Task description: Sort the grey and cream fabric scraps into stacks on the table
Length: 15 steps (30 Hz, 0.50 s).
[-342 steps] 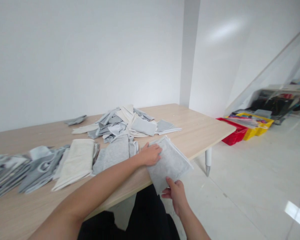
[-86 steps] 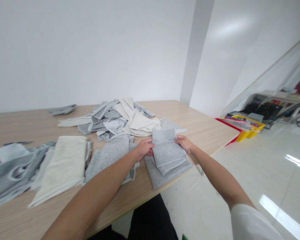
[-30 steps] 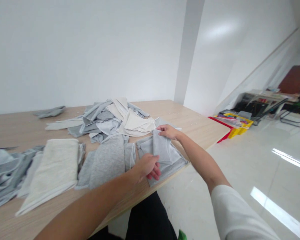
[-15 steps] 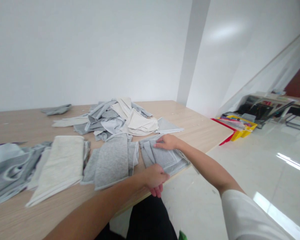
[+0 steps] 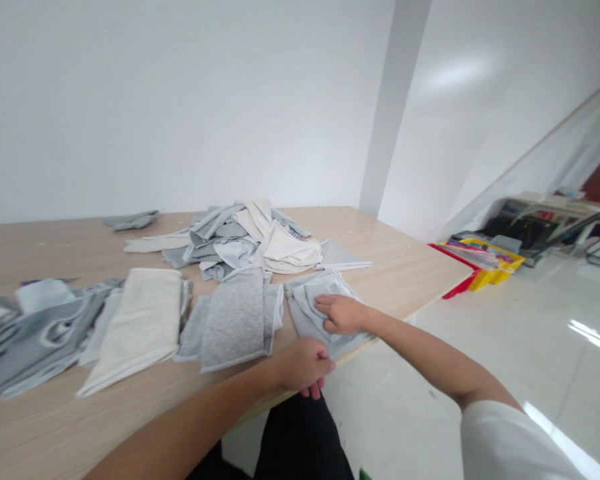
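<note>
A grey fabric piece (image 5: 303, 313) lies near the table's front right edge, with a pale border and some wrinkles. On top of it rests my right hand (image 5: 345, 315), fingers stretched out and pressing the cloth. My left hand (image 5: 306, 367) is at the table edge by the cloth's near side, its fingers curled together. What they pinch, if anything, is hidden. Just left of this piece is a small stack of folded grey fabric (image 5: 235, 317), and beyond that a cream folded piece (image 5: 140, 313).
A loose heap of grey and cream fabric (image 5: 225, 243) sits farther back on the wooden table (image 5: 395, 260). More grey pieces (image 5: 60, 340) lie at left, a flat one (image 5: 133, 220) by the wall. Yellow (image 5: 490, 275) and red bins (image 5: 463, 283) stand past the right edge.
My right hand has moved nearer to me over the grey piece, and the cloth's folds have shifted under it. My left hand stays at the edge. The view has turned slightly left.
</note>
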Motion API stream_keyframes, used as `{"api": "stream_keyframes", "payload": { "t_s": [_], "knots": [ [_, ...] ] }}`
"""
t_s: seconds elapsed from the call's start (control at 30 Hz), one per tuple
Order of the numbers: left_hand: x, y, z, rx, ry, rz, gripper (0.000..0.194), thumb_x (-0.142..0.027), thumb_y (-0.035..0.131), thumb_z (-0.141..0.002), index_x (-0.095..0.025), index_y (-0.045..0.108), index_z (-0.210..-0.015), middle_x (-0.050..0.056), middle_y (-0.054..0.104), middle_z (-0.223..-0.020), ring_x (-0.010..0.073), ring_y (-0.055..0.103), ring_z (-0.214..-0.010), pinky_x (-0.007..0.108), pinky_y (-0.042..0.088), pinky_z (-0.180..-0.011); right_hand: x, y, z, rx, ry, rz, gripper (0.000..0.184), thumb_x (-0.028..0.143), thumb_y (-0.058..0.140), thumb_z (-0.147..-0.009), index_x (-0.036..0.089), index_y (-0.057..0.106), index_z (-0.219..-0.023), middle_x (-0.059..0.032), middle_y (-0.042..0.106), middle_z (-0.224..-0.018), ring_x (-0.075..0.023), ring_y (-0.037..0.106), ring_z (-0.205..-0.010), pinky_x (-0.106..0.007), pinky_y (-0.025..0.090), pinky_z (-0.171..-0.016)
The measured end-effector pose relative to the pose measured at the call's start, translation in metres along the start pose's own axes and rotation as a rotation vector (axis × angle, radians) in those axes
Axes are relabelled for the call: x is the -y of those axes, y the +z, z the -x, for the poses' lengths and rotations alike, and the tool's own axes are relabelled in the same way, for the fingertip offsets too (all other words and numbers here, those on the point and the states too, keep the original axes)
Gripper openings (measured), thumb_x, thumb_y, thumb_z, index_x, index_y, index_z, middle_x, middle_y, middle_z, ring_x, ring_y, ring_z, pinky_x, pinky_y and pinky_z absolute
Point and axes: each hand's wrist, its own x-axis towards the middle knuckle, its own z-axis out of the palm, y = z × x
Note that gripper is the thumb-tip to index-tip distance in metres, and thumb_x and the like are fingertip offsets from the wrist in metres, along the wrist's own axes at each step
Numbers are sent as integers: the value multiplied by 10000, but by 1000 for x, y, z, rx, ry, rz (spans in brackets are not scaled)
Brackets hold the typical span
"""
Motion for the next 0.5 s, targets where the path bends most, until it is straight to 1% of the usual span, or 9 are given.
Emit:
{"api": "stream_keyframes", "payload": {
  "t_s": [0.1,0.17,0.2,0.23,0.27,0.33,0.4,0.47,0.5],
  "knots": [
    [-3,-4,7,-124,57,-74,254,-356,434,-854,-163,549,-735,2,637,-600,145,641,-492,196,417,-411,-12,0,4,-20,-78,-30,544,234,554,-817,45,524,-1326,-203,487,-1406,-244,440,-1322,-348,337,-1091],
    [-5,-9,13,-243,99,-137,265,-322,393,-872,-161,577,-770,19,643,-617,171,651,-533,247,474,-483,-15,1,8,-46,-92,-42,518,285,529,-870,69,520,-1340,-185,491,-1409,-221,438,-1326,-337,336,-1093],
    [-5,-11,15,-309,120,-163,270,-314,387,-880,-157,597,-812,44,666,-683,200,677,-629,293,516,-573,-16,1,9,-60,-88,-45,486,314,500,-902,96,531,-1336,-164,500,-1407,-207,441,-1325,-336,332,-1096],
    [-4,-14,17,-378,159,-199,269,-305,393,-884,-154,616,-879,79,691,-801,234,690,-776,349,536,-699,-19,0,10,-79,-68,-46,445,334,462,-933,135,553,-1321,-135,515,-1401,-192,449,-1319,-339,327,-1100],
    [-2,-16,18,-446,222,-252,272,-292,409,-882,-152,626,-967,117,693,-965,265,664,-953,403,513,-841,-23,0,10,-105,-29,-44,411,339,416,-959,173,573,-1301,-105,531,-1392,-179,458,-1311,-348,322,-1104],
    [6,-17,19,-547,387,-404,352,-252,470,-858,-160,586,-1177,151,567,-1305,293,502,-1245,461,376,-1054,-37,-3,8,-171,105,-28,399,308,326,-994,205,588,-1277,-83,548,-1379,-174,468,-1300,-381,316,-1109],
    [18,-15,15,-545,513,-571,484,-234,538,-820,-171,520,-1300,140,450,-1444,292,402,-1339,469,314,-1115,-59,-8,2,-232,281,3,422,262,273,-1004,168,581,-1277,-124,545,-1370,-199,465,-1298,-416,329,-1099],
    [30,-12,11,-464,523,-665,519,-258,571,-813,-183,507,-1322,126,454,-1450,290,408,-1341,476,335,-1111,-83,-11,-7,-242,432,35,382,247,322,-998,137,592,-1245,-162,549,-1342,-233,476,-1277,-440,360,-1074],
    [35,-10,10,-422,509,-680,503,-271,574,-819,-192,517,-1313,116,474,-1437,286,421,-1334,478,347,-1106,-94,-12,-12,-231,494,49,338,263,389,-988,141,593,-1228,-155,555,-1323,-244,498,-1246,-456,387,-1049]
  ]
}}
